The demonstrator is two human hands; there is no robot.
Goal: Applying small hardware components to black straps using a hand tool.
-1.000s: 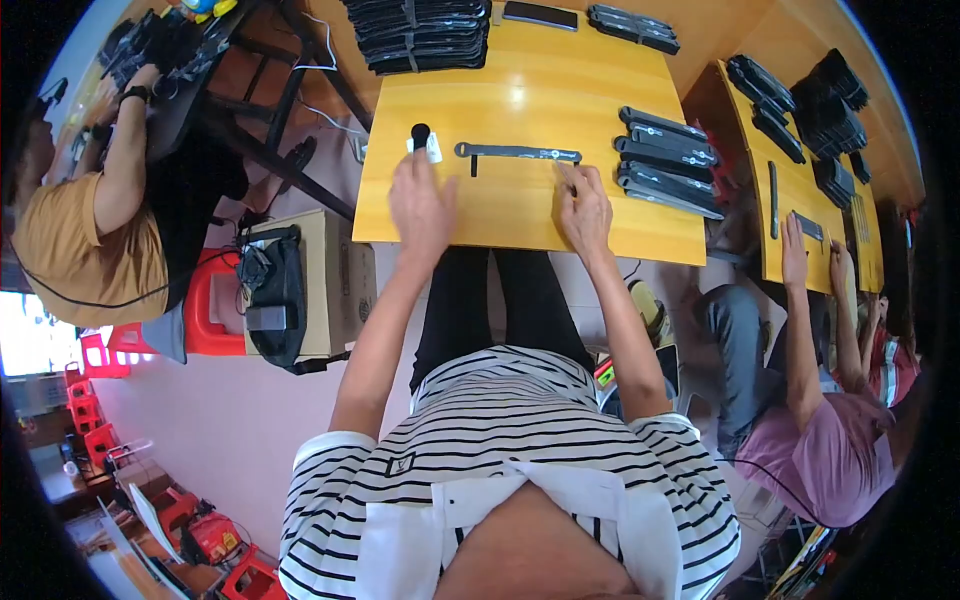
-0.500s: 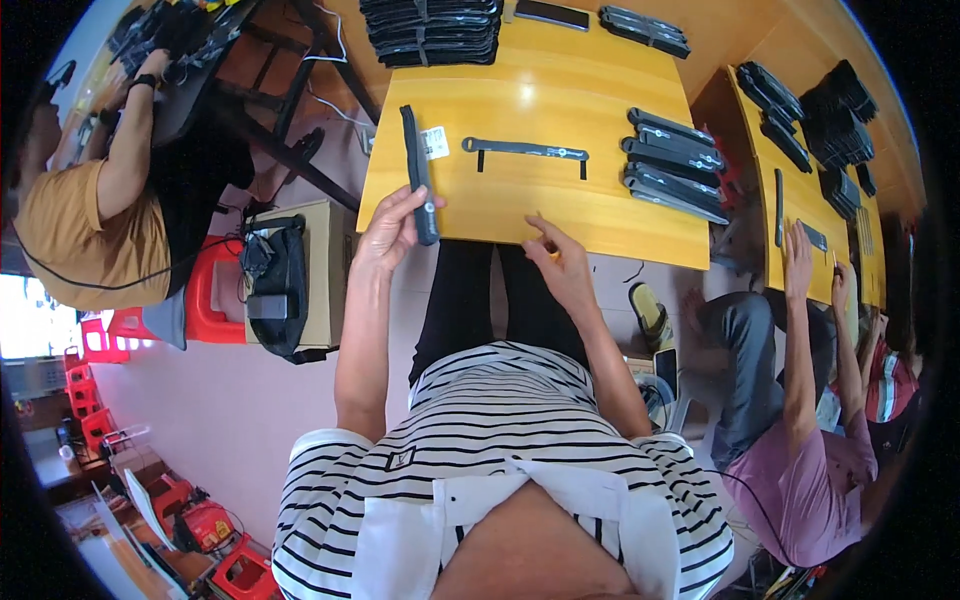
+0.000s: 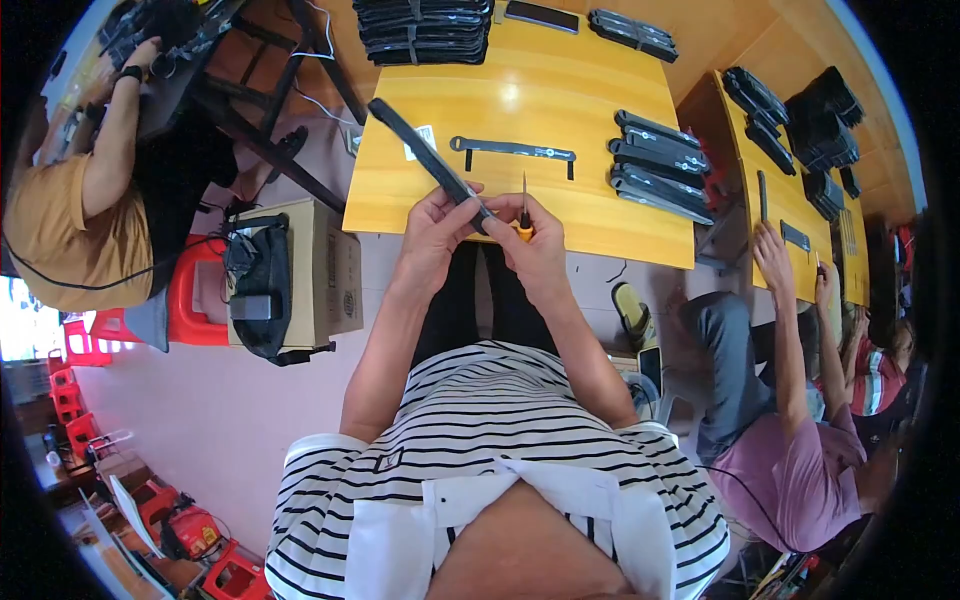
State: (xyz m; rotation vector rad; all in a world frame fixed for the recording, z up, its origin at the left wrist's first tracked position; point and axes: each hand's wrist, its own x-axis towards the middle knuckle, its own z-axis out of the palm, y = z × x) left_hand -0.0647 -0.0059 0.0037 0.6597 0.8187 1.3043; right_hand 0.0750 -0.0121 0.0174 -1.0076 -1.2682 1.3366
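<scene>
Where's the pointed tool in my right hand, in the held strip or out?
Out: the pointed tool shows bare to its tip, apart from the black strip.

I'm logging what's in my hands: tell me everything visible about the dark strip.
The dark strip is long, narrow, nearly straight and grey-black, with a rounded far end; it looks like fabric or rubber, unclear which. It slants away to the left, its far end over the table, its near end held by the left hand and touched by the right hand.

No text can be read, even on the strips (image 3: pixel 432 161).
</scene>
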